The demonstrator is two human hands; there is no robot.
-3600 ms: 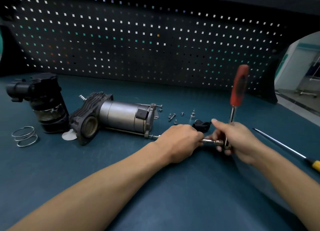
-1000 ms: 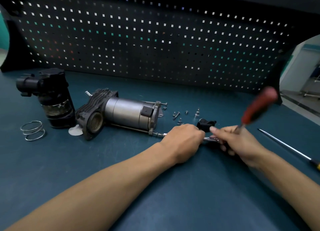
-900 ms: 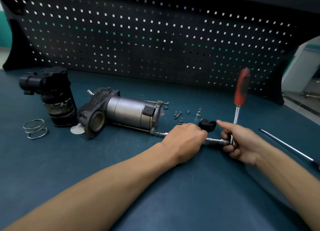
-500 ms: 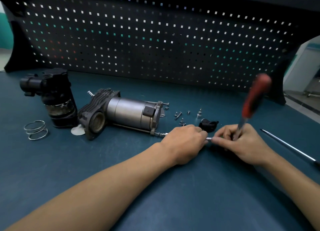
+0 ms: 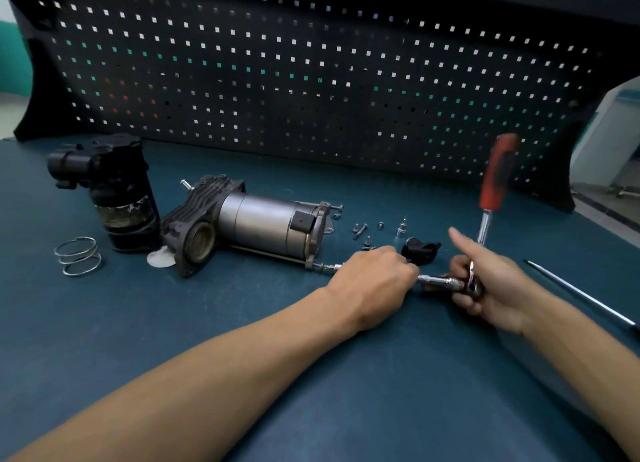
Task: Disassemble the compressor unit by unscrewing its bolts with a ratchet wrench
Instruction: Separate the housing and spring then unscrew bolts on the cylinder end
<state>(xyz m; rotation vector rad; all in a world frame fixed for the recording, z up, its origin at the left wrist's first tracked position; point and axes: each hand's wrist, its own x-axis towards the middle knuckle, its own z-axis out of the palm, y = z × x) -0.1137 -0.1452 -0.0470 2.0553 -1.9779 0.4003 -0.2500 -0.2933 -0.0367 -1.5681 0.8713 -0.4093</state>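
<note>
Fingers of the left hand [image 5: 372, 281] curled round the extension bar [image 5: 439, 281]; the right hand [image 5: 493, 287] gripped the ratchet wrench [image 5: 496, 177], one finger straight.

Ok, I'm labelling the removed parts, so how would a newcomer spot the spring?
On the blue bench, find the silver compressor unit, then the upright black canister to its left. The spring lies left of the canister's base. It is the only bare wire coil, a few open loops, unlike the tiny screws right of the unit.
</note>
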